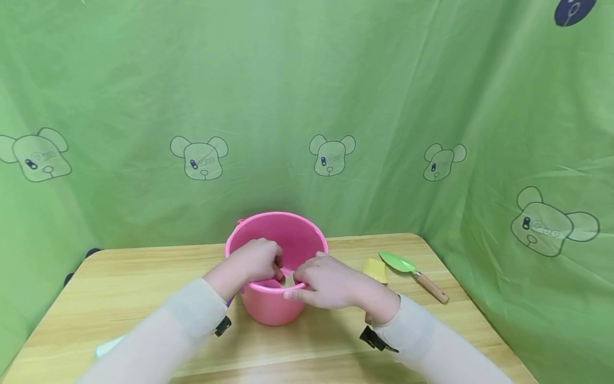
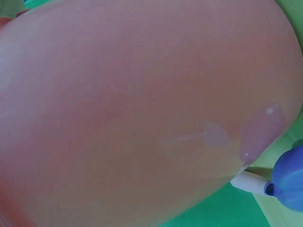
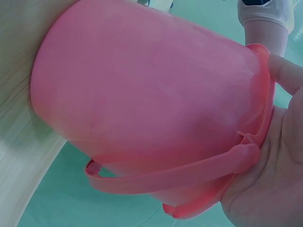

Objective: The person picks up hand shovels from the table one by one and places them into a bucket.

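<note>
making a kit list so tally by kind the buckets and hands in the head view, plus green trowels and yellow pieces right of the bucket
Pink bucket: 1
Left hand and right hand: 2
Green trowel: 1
Yellow piece, partly hidden: 1
Total: 5

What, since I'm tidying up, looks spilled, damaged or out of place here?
Nothing stands out: the pink bucket looks whole, no spill shows on the visible table, and the green trowel lies on it. The bucket's inside is partly hidden.
</note>
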Motion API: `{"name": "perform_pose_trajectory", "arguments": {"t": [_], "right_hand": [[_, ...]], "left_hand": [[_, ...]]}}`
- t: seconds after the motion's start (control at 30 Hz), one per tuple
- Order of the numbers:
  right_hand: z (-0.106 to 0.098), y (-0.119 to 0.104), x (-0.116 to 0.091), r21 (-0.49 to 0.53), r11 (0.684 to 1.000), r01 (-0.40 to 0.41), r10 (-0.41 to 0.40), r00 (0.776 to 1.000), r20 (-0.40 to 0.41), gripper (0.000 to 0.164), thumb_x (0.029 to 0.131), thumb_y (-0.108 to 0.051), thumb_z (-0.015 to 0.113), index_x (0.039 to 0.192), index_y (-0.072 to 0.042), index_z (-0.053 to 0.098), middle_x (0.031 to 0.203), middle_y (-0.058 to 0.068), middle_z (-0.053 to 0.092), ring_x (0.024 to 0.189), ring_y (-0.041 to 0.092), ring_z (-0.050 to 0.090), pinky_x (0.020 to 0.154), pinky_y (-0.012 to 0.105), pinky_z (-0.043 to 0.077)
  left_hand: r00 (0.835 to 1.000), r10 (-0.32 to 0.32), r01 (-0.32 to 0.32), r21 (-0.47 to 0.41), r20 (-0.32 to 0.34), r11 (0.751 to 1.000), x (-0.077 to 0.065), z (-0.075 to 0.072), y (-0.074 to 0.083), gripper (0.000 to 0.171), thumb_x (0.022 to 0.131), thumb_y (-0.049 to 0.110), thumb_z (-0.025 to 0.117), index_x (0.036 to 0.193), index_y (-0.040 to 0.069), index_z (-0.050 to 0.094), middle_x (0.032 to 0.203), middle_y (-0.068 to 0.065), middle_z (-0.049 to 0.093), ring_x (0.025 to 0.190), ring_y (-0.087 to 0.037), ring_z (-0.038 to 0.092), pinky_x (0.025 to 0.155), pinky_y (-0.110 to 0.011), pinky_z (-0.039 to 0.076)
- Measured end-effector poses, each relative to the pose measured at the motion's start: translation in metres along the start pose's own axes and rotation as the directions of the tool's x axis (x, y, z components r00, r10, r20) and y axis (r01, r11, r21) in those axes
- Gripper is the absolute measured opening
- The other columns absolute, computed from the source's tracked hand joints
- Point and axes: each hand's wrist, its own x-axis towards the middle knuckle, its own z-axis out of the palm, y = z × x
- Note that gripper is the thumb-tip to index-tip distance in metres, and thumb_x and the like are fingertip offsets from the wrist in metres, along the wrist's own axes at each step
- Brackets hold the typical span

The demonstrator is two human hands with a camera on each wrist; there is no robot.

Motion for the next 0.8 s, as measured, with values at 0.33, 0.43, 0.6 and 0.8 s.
{"name": "perform_pose_trajectory", "arguments": {"t": [0.33, 0.43, 0.6, 0.8], "right_hand": [[0.0003, 0.0008, -0.0002, -0.001, 1.0, -0.006, 0.006, 1.0, -0.003, 0.045, 0.099, -0.06, 0.049, 0.071, -0.025, 0.052, 0.066, -0.012, 0.046, 0.069, 0.009, 0.045, 0.083, 0.033, 0.037], [0.0007, 0.001, 0.0, -0.002, 1.0, -0.002, 0.002, 1.0, -0.005, 0.045, 0.099, -0.059, 0.049, 0.07, -0.024, 0.051, 0.065, -0.012, 0.046, 0.069, 0.009, 0.045, 0.083, 0.033, 0.037], [0.001, 0.0006, 0.0, -0.005, 1.0, 0.003, -0.003, 1.0, -0.008, 0.046, 0.099, -0.058, 0.049, 0.069, -0.024, 0.05, 0.065, -0.012, 0.044, 0.068, 0.008, 0.044, 0.082, 0.033, 0.038], [0.0006, 0.0005, -0.0002, -0.011, 1.0, 0.002, -0.002, 1.0, -0.008, 0.045, 0.099, -0.059, 0.048, 0.07, -0.025, 0.05, 0.065, -0.012, 0.045, 0.068, 0.008, 0.044, 0.082, 0.033, 0.038]], "left_hand": [[0.999, -0.044, 0.043, 0.077, 0.009, 0.996, -0.0027, -0.0014, 0.0028, 0.017, 0.081, 0.015, 0.083, 0.074, 0.016, 0.067, 0.069, 0.008, 0.063, 0.067, -0.011, 0.059, 0.066, -0.029, 0.052], [0.997, -0.073, 0.069, 0.129, 0.024, 0.989, -0.0027, -0.0017, 0.0024, 0.021, 0.079, 0.019, 0.085, 0.073, 0.016, 0.066, 0.068, 0.006, 0.061, 0.066, -0.013, 0.06, 0.061, -0.029, 0.052], [0.993, -0.106, 0.098, 0.15, 0.048, 0.984, -0.003, -0.0023, 0.0035, 0.021, 0.079, 0.02, 0.086, 0.074, 0.015, 0.066, 0.069, 0.004, 0.061, 0.067, -0.014, 0.061, 0.056, -0.029, 0.052], [0.987, -0.145, 0.132, 0.157, 0.076, 0.979, -0.0041, -0.0024, 0.0051, 0.022, 0.08, 0.017, 0.085, 0.073, 0.014, 0.064, 0.068, 0.003, 0.06, 0.064, -0.015, 0.061, 0.05, -0.029, 0.052]]}}
